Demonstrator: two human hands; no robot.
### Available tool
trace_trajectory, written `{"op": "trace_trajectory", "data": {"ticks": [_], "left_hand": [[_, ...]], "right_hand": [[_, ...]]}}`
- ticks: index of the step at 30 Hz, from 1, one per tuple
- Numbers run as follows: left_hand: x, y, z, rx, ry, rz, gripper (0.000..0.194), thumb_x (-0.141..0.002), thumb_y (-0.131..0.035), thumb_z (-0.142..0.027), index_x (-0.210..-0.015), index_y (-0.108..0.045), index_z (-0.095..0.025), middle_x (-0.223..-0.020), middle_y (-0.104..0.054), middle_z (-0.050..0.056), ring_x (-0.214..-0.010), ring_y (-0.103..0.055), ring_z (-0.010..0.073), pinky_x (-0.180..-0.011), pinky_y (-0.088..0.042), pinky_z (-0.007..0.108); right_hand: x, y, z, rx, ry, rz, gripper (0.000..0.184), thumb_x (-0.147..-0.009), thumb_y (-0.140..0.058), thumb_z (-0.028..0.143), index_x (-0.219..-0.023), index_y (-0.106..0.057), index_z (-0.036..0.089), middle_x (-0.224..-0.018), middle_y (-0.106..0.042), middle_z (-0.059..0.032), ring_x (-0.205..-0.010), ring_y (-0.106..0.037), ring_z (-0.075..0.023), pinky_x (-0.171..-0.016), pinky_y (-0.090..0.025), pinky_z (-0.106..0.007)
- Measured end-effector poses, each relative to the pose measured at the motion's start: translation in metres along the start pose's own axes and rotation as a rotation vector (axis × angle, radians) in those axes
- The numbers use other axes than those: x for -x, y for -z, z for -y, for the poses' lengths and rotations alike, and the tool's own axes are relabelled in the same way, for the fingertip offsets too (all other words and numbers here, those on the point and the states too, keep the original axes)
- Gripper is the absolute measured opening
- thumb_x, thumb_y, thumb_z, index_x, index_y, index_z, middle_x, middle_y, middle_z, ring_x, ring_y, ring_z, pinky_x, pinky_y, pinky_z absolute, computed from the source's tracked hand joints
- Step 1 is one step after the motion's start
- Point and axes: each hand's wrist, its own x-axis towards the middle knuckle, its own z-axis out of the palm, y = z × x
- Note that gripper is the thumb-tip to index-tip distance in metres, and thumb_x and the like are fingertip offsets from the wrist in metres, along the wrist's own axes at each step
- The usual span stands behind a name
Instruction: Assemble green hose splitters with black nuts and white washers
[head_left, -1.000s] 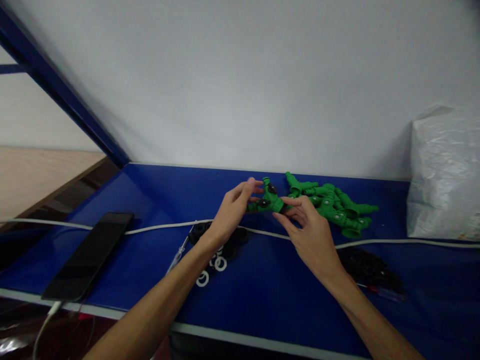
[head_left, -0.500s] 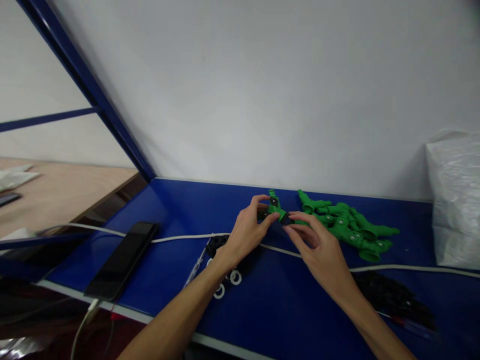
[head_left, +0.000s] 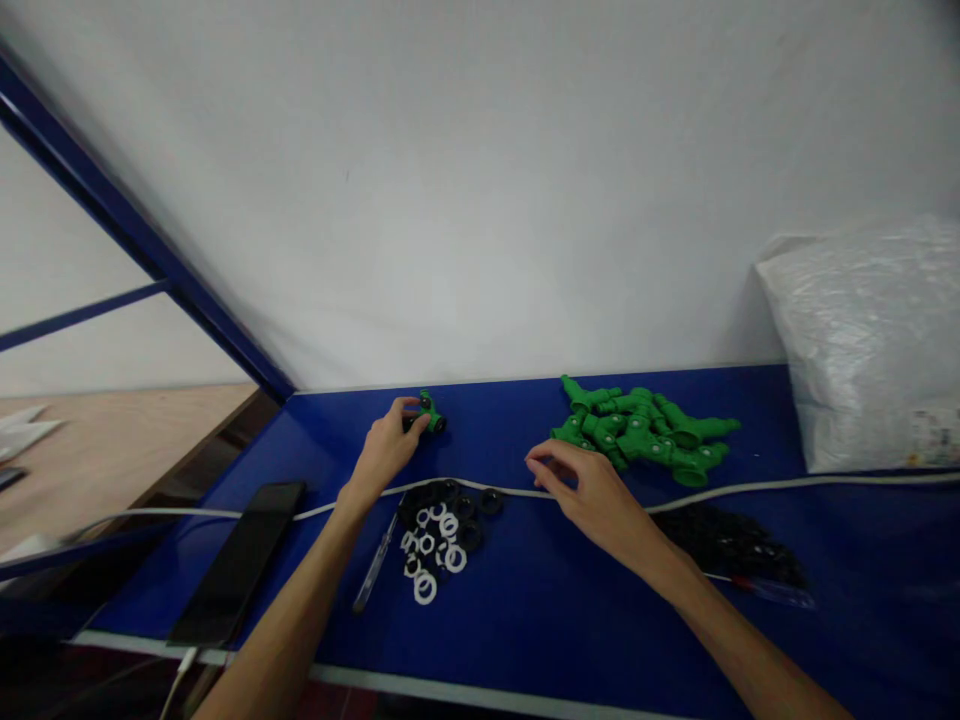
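Note:
Toward the back left of the blue table, my left hand (head_left: 386,440) is closed around a small green Y-shaped hose connector (head_left: 433,412) with black parts. A black ring or cap shows on its near right end. My right hand (head_left: 592,490) hovers over the table just in front of the green pile, thumb and fingertips pinched together with nothing visible between them. Several green Y-shaped connectors (head_left: 637,435) lie heaped behind it. Between my forearms lie white rings (head_left: 426,585) mixed with black rings (head_left: 491,501).
A clear-handled screwdriver (head_left: 373,570) lies beside the rings. Farther left is a black phone (head_left: 240,565) with a cable. A white cord (head_left: 750,488) crosses the table. Small black parts (head_left: 727,545) and another screwdriver (head_left: 772,590) lie right, before a plastic-wrapped package (head_left: 877,350).
My hands have parted. The left has carried the green connector leftward, while the right has let go of its black end. The view has shifted, uncovering the rings.

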Motion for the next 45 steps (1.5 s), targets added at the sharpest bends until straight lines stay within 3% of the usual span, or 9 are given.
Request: {"op": "trace_trajectory", "data": {"ticks": [6,8,11,15,19,26,33,37,45], "left_hand": [[0.017,-0.003,-0.031,-0.063,-0.059,-0.127,0.043,-0.096,-0.058,-0.034,-0.134,-0.058,-0.015,-0.142,-0.062,0.018,-0.134,-0.056,0.0344,-0.115,-0.039,0.048],[0.031,-0.011,-0.057,-0.01,-0.231,-0.157,0.041,-0.099,-0.056,-0.038,-0.134,-0.059,-0.017,-0.137,-0.066,0.015,-0.129,-0.061,0.0309,-0.113,-0.042,0.044],[0.046,-0.034,-0.093,0.101,-0.459,0.062,0.031,-0.101,-0.055,-0.037,-0.125,-0.066,-0.021,-0.127,-0.072,0.009,-0.123,-0.064,0.0264,-0.111,-0.045,0.04],[0.046,-0.072,-0.117,0.096,-0.464,0.198,0.036,-0.103,-0.05,-0.031,-0.133,-0.063,-0.014,-0.133,-0.069,0.015,-0.124,-0.064,0.0296,-0.111,-0.046,0.044],[0.042,-0.089,-0.116,0.085,-0.49,0.284,0.041,-0.103,-0.05,-0.029,-0.138,-0.06,-0.011,-0.136,-0.067,0.017,-0.127,-0.062,0.0326,-0.112,-0.044,0.048],[0.044,-0.089,-0.108,0.358,-0.449,0.28,0.036,-0.097,-0.062,-0.023,-0.132,-0.065,-0.02,-0.124,-0.074,0.009,-0.113,-0.069,0.0244,-0.105,-0.051,0.04],[0.04,-0.086,-0.113,0.688,-0.319,-0.087,0.055,-0.084,-0.08,-0.027,-0.135,-0.06,-0.024,-0.12,-0.065,0.007,-0.106,-0.066,0.0212,-0.095,-0.056,0.039],[0.042,-0.082,-0.115,0.856,-0.346,0.1,0.044,-0.086,-0.079,-0.031,-0.128,-0.067,-0.027,-0.131,-0.06,0.008,-0.101,-0.069,0.0188,-0.091,-0.059,0.036],[0.044,-0.092,-0.114,1.035,-0.251,0.291,0.046,-0.088,-0.076,-0.037,-0.13,-0.065,-0.023,-0.117,-0.074,0.007,-0.107,-0.07,0.0223,-0.098,-0.054,0.035]], "right_hand": [[0.002,-0.001,0.003,0.086,0.053,0.043,0.02,-0.098,-0.057,0.028,-0.086,-0.072,0.022,-0.079,-0.074,-0.0024,-0.068,-0.068,-0.0184,-0.068,-0.054,-0.031],[0.002,0.0,0.002,0.127,0.065,0.036,0.019,-0.099,-0.057,0.027,-0.088,-0.072,0.023,-0.082,-0.075,-0.0025,-0.072,-0.069,-0.0189,-0.07,-0.054,-0.031],[0.0,0.004,-0.004,0.22,0.076,-0.013,0.019,-0.1,-0.054,0.025,-0.091,-0.071,0.023,-0.089,-0.075,-0.0042,-0.078,-0.069,-0.0208,-0.076,-0.055,-0.034],[-0.003,0.013,-0.021,0.416,0.072,-0.148,0.023,-0.1,-0.048,0.023,-0.099,-0.071,0.021,-0.102,-0.071,-0.0138,-0.099,-0.066,-0.032,-0.092,-0.052,-0.049],[-0.001,0.02,-0.037,0.567,0.059,-0.2,0.025,-0.098,-0.051,0.023,-0.11,-0.072,0.018,-0.104,-0.069,-0.0189,-0.104,-0.06,-0.0391,-0.097,-0.047,-0.061],[0.002,0.02,-0.042,0.556,0.028,-0.193,0.026,-0.096,-0.053,0.023,-0.111,-0.073,0.018,-0.1,-0.075,-0.0167,-0.1,-0.063,-0.0381,-0.092,-0.051,-0.058],[-0.007,0.025,-0.025,0.063,-0.143,-0.269,0.035,-0.092,-0.066,0.051,-0.111,-0.069,0.022,-0.101,-0.078,-0.009,-0.094,-0.073,-0.0268,-0.082,-0.057,-0.039],[-0.007,0.019,-0.016,-0.347,-0.227,-0.232,0.039,-0.079,-0.081,0.051,-0.1,-0.061,0.024,-0.095,-0.076,-0.0043,-0.094,-0.073,-0.0248,-0.082,-0.056,-0.034],[-0.008,0.011,-0.022,-0.325,-0.177,-0.303,0.04,-0.073,-0.086,0.047,-0.093,-0.061,0.024,-0.093,-0.07,-0.0026,-0.092,-0.069,-0.0228,-0.08,-0.053,-0.034]]}}
